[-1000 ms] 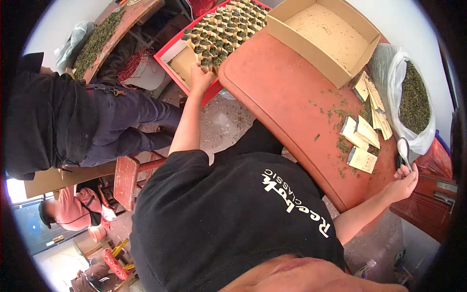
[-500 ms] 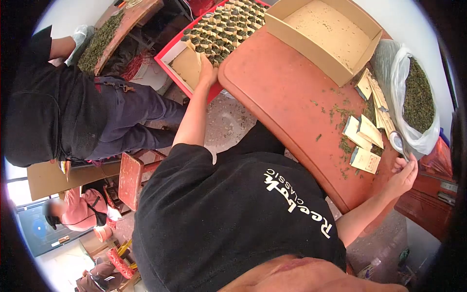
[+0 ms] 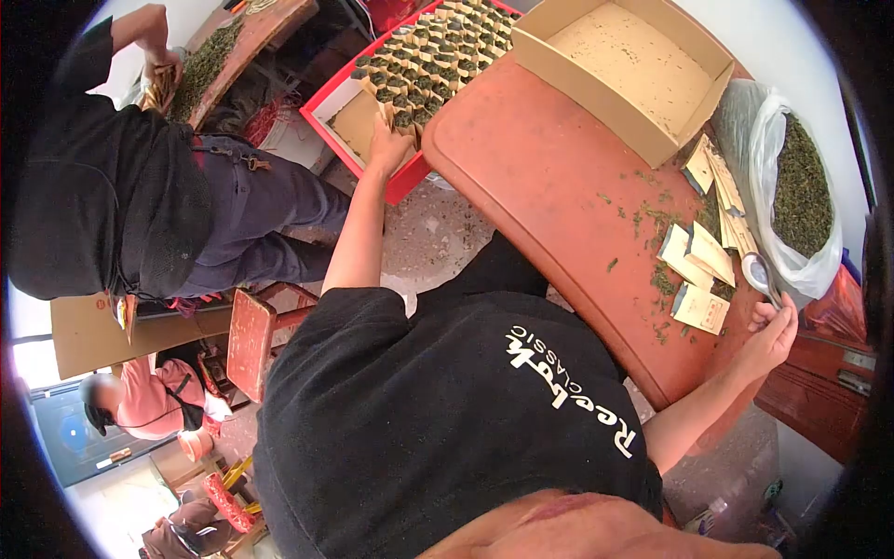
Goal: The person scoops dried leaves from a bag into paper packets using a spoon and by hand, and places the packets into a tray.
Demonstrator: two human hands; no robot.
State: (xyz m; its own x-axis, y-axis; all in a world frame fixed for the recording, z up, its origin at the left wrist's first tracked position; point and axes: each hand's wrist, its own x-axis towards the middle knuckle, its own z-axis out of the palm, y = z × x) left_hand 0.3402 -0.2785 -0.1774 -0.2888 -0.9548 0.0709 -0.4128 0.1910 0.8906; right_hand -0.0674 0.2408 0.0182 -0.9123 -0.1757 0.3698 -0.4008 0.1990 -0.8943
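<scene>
At the near end of a red box, my left hand has its fingers closed on a tan paper packet beside the filled ones. Rows of open paper packets with dark green dried leaves stand upright in this box. On the far right, my right hand grips the handle of a metal spoon. The spoon's bowl is by the edge of a clear plastic bag full of dried leaves. Flat paper packets lie near it on the table.
A brown cardboard tray sits on the red table, with leaf crumbs scattered near the packets. On the left a co-worker stands at another table with a heap of leaves. A red stool stands behind.
My left hand has moved slightly nearer, down along the packet at the filled rows. My right hand and the spoon have hardly moved. The co-worker's hands have come up into view with a bundle.
</scene>
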